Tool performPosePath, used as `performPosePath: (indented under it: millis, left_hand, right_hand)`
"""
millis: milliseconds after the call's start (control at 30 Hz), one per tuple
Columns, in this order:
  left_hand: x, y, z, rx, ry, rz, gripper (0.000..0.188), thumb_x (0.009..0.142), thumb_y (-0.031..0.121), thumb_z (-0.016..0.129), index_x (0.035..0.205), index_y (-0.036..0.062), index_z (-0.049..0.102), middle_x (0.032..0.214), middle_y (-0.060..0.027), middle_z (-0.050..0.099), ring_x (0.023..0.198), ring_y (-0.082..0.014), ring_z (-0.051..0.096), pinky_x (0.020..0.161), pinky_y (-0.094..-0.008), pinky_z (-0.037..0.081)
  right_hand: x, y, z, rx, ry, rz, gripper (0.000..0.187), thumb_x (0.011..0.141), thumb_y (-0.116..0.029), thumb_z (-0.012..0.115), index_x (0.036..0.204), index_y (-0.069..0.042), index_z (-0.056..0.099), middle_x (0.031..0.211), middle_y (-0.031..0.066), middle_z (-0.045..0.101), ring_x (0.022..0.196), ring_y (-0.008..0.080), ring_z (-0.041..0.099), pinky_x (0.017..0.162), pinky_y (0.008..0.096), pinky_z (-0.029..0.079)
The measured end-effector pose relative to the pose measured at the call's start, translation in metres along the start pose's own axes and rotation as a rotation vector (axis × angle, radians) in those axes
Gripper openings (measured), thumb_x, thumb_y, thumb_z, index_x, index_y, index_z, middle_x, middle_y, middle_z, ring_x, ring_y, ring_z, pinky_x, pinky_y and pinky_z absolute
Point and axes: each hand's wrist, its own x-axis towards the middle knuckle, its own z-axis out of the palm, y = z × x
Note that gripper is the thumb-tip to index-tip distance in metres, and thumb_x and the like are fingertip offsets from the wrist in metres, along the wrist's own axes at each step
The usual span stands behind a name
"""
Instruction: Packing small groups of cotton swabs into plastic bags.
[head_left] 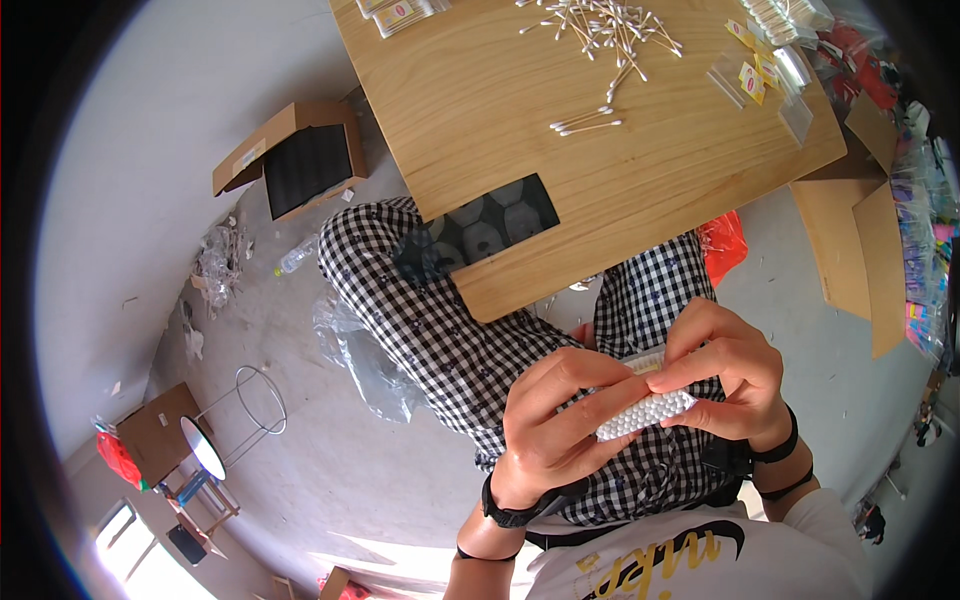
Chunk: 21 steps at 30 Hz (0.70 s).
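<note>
Over my lap I hold a small pack of cotton swabs [645,415], its rows of white cotton tips facing me. My left hand [560,415] is wrapped round the left side of the pack. My right hand [730,375] pinches the pack's upper right edge between thumb and fingers, where a clear wrapper seems to show. Beyond my hands, on the wooden table [450,80], lie a loose heap of cotton swabs [600,30] and a few separate swabs [585,125].
Yellow cards [752,82] and clear plastic sleeves [797,118] lie at the table's right, near bundled swabs [780,20]. Cardboard boxes stand right [838,240] and left [285,160] of the table. A clear plastic bag [375,365] lies on the floor beside my leg.
</note>
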Motion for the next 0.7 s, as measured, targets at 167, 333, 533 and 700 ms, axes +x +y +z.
performPosePath:
  millis: [167, 333, 533, 700]
  left_hand:
    - [0.0002, 0.0025, -0.0001, 0.021, -0.003, -0.011, 0.030, 0.063, 0.010, 0.079, 0.091, 0.0015, 0.075, 0.085, -0.0098, 0.066, 0.077, -0.0212, 0.065, 0.062, -0.0299, 0.053]
    - [0.0006, 0.0023, -0.0008, 0.031, 0.000, -0.005, 0.030, 0.062, 0.009, 0.080, 0.091, 0.0019, 0.075, 0.085, -0.0092, 0.066, 0.077, -0.0209, 0.066, 0.062, -0.0298, 0.053]
    - [0.0011, 0.0017, 0.0013, 0.042, -0.002, 0.051, 0.037, 0.059, 0.009, 0.080, 0.094, 0.0017, 0.073, 0.086, -0.0071, 0.064, 0.075, -0.0197, 0.065, 0.062, -0.0308, 0.052]
    - [-0.0024, 0.0074, 0.0037, -0.013, -0.003, -0.163, 0.033, 0.067, 0.009, 0.083, 0.098, 0.0021, 0.073, 0.085, -0.0057, 0.064, 0.075, -0.0185, 0.064, 0.082, -0.0352, 0.051]
  right_hand:
    - [-0.0004, 0.0005, -0.0002, 0.001, 0.000, -0.005, 0.030, 0.069, -0.012, 0.082, 0.097, -0.007, 0.073, 0.084, 0.0057, 0.063, 0.071, 0.0154, 0.056, 0.061, 0.0267, 0.042]
    - [-0.0003, 0.0005, 0.0006, 0.005, 0.002, -0.005, 0.030, 0.069, -0.011, 0.081, 0.097, -0.007, 0.072, 0.084, 0.0057, 0.063, 0.071, 0.0158, 0.056, 0.061, 0.0270, 0.042]
    - [-0.0029, 0.0001, -0.0004, -0.001, 0.011, 0.024, 0.029, 0.070, -0.011, 0.081, 0.097, -0.006, 0.072, 0.086, 0.0068, 0.064, 0.074, 0.0168, 0.058, 0.063, 0.0276, 0.044]
    - [-0.0055, -0.0006, 0.0010, -0.003, 0.037, 0.088, 0.029, 0.073, -0.013, 0.080, 0.098, -0.003, 0.071, 0.089, 0.0087, 0.066, 0.076, 0.0176, 0.060, 0.065, 0.0276, 0.046]
